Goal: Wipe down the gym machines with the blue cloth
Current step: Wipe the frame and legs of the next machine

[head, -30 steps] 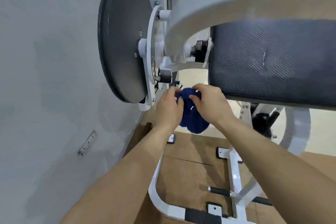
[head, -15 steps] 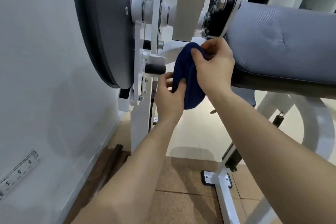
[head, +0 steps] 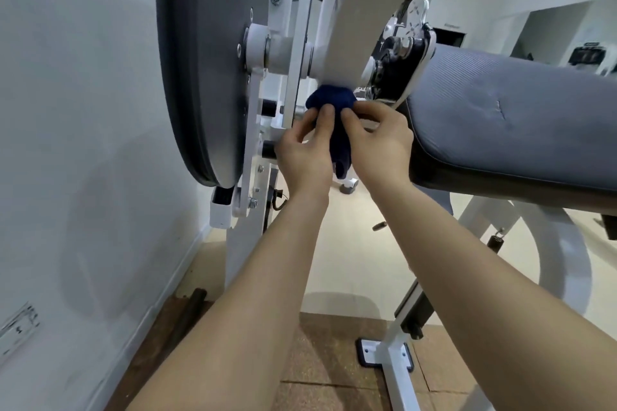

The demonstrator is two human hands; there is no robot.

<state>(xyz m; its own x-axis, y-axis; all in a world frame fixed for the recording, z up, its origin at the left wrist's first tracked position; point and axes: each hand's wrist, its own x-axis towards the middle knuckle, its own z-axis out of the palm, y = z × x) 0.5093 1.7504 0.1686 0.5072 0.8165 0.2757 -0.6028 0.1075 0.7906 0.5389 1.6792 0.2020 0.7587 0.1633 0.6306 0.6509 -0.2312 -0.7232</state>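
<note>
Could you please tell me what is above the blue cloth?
The white curved arm ends above the blue cloth, touching it. The left hand and right hand grip the cloth, hiding what is behind.

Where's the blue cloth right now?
Head view, centre: left hand and right hand pinch the dark blue cloth under the white curved arm, left of the grey pad.

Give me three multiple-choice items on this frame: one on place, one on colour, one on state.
1. The blue cloth sits: A) right under the white curved arm; B) above it; C) far from it.
2. The large disc is: A) red; B) dark grey; C) yellow.
3. The cloth is held by: A) no hand; B) one hand; C) both hands.
A, bunched at the arm's lower end; B, its face is dark grey; C, left hand and right hand both pinch it.
</note>
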